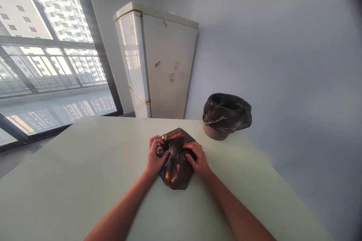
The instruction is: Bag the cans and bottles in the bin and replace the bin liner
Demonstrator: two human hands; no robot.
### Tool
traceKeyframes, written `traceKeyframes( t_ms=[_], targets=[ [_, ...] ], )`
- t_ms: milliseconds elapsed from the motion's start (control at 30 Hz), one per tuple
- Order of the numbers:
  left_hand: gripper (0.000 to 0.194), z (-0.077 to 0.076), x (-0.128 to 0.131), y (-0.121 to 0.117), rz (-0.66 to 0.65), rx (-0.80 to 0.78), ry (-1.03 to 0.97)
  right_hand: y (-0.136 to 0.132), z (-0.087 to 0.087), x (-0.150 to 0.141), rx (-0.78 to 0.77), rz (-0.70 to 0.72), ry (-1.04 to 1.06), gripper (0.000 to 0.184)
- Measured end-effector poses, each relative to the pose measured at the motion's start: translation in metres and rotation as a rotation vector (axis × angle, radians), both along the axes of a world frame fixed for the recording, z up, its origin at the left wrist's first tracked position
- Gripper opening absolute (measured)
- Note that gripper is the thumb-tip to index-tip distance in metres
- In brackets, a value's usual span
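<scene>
A filled black plastic garbage bag (178, 175) rests on the pale table, its top gathered and twisted at the middle. Orange and reddish contents show dimly through the thin film. At the bag's left side, my left hand (156, 155) has its fingers bent around the plastic, the thumb reaching toward the twisted neck. My right hand (198, 159) grips the bag from the right, fingers curled over its upper side and thumb pressed against it. The tips of some fingers are lost among the folds.
To the right at the table's back edge stands a brown bin (216, 133), lined with a black bag (229, 115) folded over its rim. The pale table (93, 180) spreads around. Behind it are a white refrigerator (169, 56), a grey wall and a large window (53, 52) at left.
</scene>
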State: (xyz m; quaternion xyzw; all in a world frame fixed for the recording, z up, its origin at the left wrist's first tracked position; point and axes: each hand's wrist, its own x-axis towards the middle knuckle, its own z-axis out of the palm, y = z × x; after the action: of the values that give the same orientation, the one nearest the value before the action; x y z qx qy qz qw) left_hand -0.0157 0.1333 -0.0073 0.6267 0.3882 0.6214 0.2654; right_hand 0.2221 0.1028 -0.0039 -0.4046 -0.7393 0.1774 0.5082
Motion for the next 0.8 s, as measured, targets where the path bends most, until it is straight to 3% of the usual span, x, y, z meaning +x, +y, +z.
traceKeyframes(
  t_ms=[100, 233, 300, 433, 533, 633, 800],
  targets=[
    [0.022, -0.001, -0.003, 0.008, 0.055, -0.04, -0.022, 0.005, -0.003, 0.003, 0.018, 0.077, -0.067, 0.038],
    [0.029, -0.008, -0.012, 0.023, -0.185, -0.124, -0.068, 0.008, -0.005, 0.005, -0.001, 0.056, -0.1, 0.04],
    [0.033, -0.01, -0.015, 0.028, -0.229, -0.176, -0.157, 0.008, -0.006, 0.006, 0.012, 0.053, -0.112, 0.036],
    [0.044, -0.008, -0.014, 0.025, -0.177, -0.145, -0.127, 0.01, -0.006, 0.006, 0.076, 0.039, -0.079, 0.035],
    [0.038, -0.002, -0.013, 0.018, -0.149, -0.146, 0.003, 0.011, -0.005, 0.005, 0.098, 0.031, -0.044, 0.029],
    [0.035, 0.002, -0.015, 0.016, -0.164, -0.198, -0.037, 0.012, -0.004, 0.004, 0.078, 0.008, 0.038, 0.027],
    [0.067, -0.002, -0.014, 0.023, -0.09, -0.219, -0.23, 0.017, -0.007, 0.004, 0.003, -0.093, 0.286, 0.037]
  ],
)
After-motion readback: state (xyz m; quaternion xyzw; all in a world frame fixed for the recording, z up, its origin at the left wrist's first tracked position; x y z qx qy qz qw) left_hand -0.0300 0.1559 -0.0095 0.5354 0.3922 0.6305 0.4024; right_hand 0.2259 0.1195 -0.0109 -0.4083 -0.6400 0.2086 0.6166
